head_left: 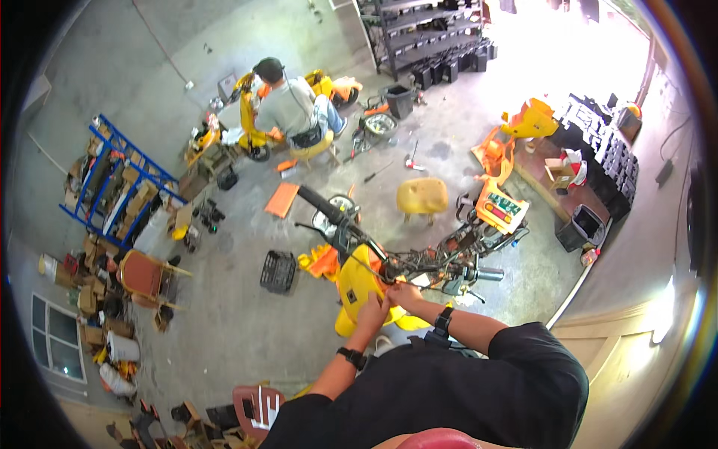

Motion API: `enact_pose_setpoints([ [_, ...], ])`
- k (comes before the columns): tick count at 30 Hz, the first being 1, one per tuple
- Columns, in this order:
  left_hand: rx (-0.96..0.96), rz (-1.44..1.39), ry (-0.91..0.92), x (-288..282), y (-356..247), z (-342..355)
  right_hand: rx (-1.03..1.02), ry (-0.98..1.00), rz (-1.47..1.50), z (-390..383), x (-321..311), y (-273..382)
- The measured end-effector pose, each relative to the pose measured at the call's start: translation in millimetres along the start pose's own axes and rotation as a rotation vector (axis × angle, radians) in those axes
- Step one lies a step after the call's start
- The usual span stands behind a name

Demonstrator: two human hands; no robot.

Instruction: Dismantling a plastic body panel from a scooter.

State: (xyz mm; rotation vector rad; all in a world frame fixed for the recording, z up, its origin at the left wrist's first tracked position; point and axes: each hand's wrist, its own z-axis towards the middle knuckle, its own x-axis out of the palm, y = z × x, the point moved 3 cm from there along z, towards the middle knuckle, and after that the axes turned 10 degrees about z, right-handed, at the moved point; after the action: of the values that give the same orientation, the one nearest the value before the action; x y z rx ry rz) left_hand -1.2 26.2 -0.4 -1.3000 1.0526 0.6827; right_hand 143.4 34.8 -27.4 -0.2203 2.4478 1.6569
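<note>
A partly stripped motor scooter with a yellow front panel [359, 280] stands before me. Its black handlebar grip [320, 202] points to the far left, and bare cables [419, 263] run back along the frame. My left hand [372, 310] is at the panel's right edge, fingers closed. Beside it, nearly touching, my right hand [404, 296] has its fingers drawn together at the same edge. Whatever the fingertips grip is too small to make out. An orange and white rear part with a green board [499, 209] sits at the scooter's tail.
A person [288, 108] sits on a stool by another yellow scooter [248, 116]. Around me stand a yellow stool [422, 197], a black crate [279, 271], a brown chair [146, 275] and a blue shelf [127, 183]. An orange panel [282, 200] lies on the floor.
</note>
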Motion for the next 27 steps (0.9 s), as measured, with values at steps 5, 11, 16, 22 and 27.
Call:
enact_pose_setpoints([
  [5,0.019,0.056,-0.02,5,3,0,0.135,0.057,0.237,17,4,-7],
  [11,0.003,0.016,-0.025,-4,-4,6,0.076,-0.075,0.177,12,5,-2],
  [16,0.017,0.011,-0.02,-2,0,7,0.122,-0.046,0.261,1,3,7],
  [22,0.028,0.018,-0.009,2,3,7,0.264,-0.021,0.214,4,8,8],
  [27,0.015,0.012,-0.045,5,9,8,0.212,-0.033,0.3,10,11,-3],
])
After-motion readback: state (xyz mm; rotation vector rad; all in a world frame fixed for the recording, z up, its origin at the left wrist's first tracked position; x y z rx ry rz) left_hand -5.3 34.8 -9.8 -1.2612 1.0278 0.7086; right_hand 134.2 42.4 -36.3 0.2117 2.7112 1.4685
